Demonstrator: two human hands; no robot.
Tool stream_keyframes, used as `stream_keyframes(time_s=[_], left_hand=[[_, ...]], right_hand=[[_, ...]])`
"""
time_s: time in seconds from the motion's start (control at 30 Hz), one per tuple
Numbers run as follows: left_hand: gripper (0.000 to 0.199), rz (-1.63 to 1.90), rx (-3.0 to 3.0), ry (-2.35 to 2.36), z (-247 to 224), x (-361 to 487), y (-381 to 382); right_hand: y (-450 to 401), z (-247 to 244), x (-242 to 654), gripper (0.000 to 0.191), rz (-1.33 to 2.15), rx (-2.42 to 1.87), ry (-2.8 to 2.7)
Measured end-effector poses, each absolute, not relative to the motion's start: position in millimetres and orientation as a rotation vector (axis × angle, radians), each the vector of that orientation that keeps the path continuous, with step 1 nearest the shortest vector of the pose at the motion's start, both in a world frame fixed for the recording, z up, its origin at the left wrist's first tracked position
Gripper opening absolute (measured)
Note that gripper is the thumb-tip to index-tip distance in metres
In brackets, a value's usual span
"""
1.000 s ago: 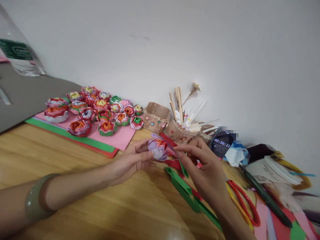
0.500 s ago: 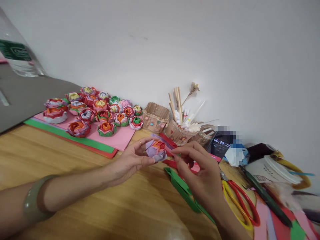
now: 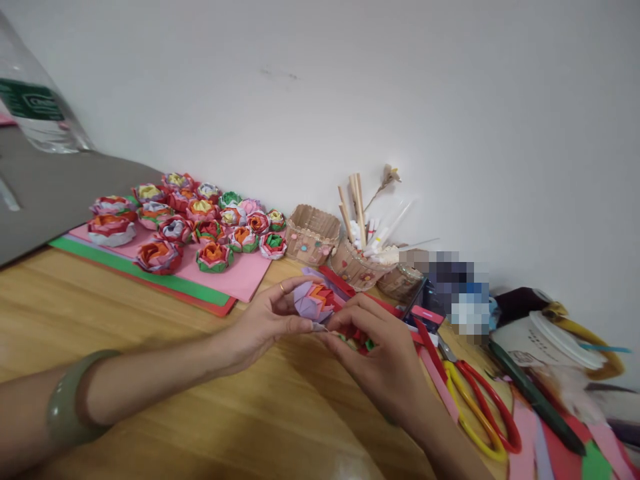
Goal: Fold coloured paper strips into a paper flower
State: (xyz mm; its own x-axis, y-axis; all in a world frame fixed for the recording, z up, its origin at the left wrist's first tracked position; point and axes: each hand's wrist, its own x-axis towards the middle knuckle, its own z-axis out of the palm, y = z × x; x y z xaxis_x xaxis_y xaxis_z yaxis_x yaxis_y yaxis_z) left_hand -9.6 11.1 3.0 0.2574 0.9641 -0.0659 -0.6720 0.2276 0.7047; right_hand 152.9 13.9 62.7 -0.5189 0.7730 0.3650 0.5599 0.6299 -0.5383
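A folded paper flower (image 3: 313, 301), lilac outside with orange and red inner petals, sits in my left hand (image 3: 275, 313). The fingers of that hand wrap behind it and the thumb presses its lower edge. My right hand (image 3: 377, 353) is closed at the flower's lower right, thumb and index finger pinching near a pale petal tip. Bits of green and other coloured paper show beneath the right fingers; whether they are held I cannot tell. The right fingertips partly hide the flower's right side.
Several finished paper flowers (image 3: 174, 230) stand on pink sheets (image 3: 245, 280) at the left. Decorated wooden baskets (image 3: 313, 237) line the wall. Right of my hands lie yellow and red scissors (image 3: 475, 407), a dark green pen-like tool (image 3: 537, 400) and paper strips (image 3: 520, 433).
My right hand has moved down and left, to the flower's lower edge. The flower has turned slightly in my left hand. Green folded strips below the right hand no longer show there.
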Motion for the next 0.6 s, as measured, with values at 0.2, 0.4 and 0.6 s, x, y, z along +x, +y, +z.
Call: stream_keyframes(time_s=[0.2,0.4,0.6], left_hand=[[0.049,1.198,0.633,0.544,5.7,-8.7,11.4],[0.052,1.191,0.656,0.582,3.2,-8.8,12.4],[0.055,1.216,0.68,0.624,2.2,-8.7,12.1]], right_hand=[[17.0,61.3,156.6,0.012,0.456,-0.936,-2.112],[20.0,59.8,156.3,0.016,0.468,-0.88,-2.169],[17.2,62.4,155.0,0.012,0.486,-0.95,-2.182]])
